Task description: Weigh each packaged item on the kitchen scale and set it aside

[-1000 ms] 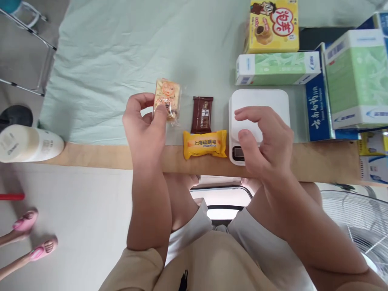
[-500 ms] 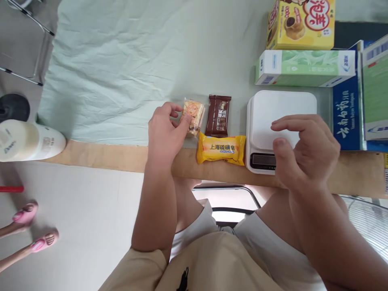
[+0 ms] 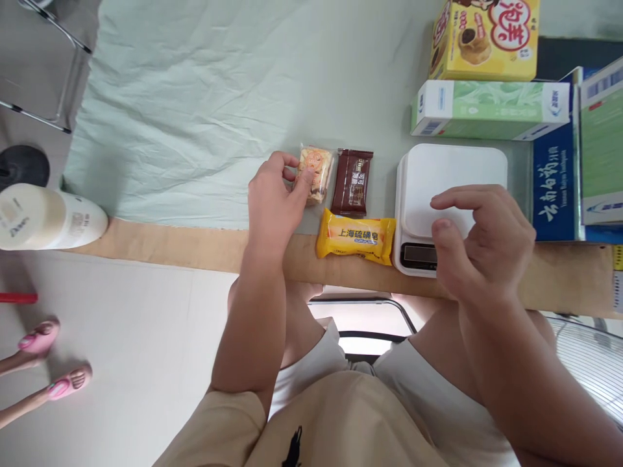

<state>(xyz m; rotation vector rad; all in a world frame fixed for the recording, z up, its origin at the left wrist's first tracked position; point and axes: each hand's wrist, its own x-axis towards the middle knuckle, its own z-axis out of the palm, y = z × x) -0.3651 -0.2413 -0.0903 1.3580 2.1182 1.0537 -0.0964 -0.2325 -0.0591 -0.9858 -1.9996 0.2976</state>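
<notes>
My left hand (image 3: 280, 201) is closed on a clear-wrapped nougat-like snack (image 3: 317, 174), thumb on its top and fingers at its left edge. Right of the snack lies a dark brown wrapped bar (image 3: 353, 183), apart from it. A yellow packet of sulfur soap (image 3: 356, 236) lies just below both, near the table's front edge. Over the right part of a white kitchen scale (image 3: 452, 175) hovers my right hand (image 3: 491, 240), empty, its thumb and forefinger apart and the other fingers curled. The scale's plate bears nothing, and its dark display (image 3: 419, 255) is partly covered by the thumb.
Behind the scale are a green-and-white carton (image 3: 501, 109) and a yellow snack box (image 3: 491, 48). Blue toothpaste boxes (image 3: 557, 181) and another green carton (image 3: 603, 143) crowd the right. A white bottle (image 3: 53, 217) is at the left edge. Another person's feet in pink slippers (image 3: 71, 383) show lower left.
My left hand has shifted slightly up and right, moving the wrapped snack a little farther from the soap. My right hand stays over the scale, drifting slightly left.
</notes>
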